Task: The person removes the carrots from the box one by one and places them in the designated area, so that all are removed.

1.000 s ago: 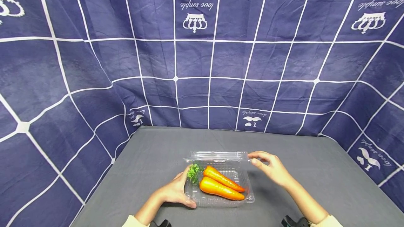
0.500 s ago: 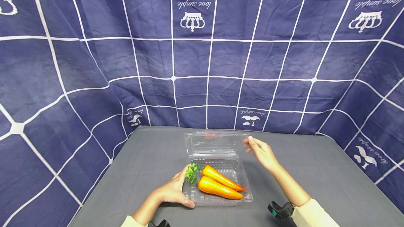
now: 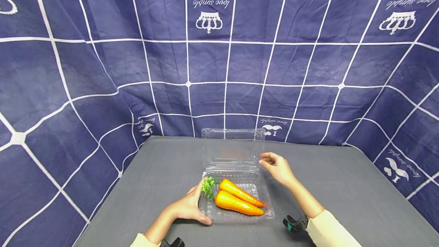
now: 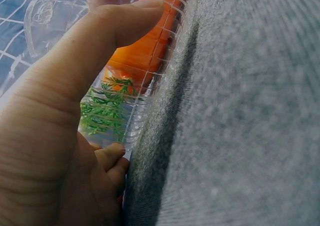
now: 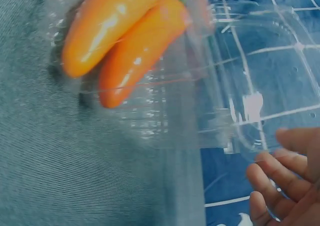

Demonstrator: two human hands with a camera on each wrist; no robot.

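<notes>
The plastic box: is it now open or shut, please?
The box is open: its lid is raised at the back, and the two carrots inside lie uncovered.

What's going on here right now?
A person's left hand holds the left side of a clear plastic container on the grey table. Inside lie two carrots, with leafy greens at their wide ends. The container's clear lid is raised at the back, and the right hand is beside it; whether they touch is unclear.
</notes>
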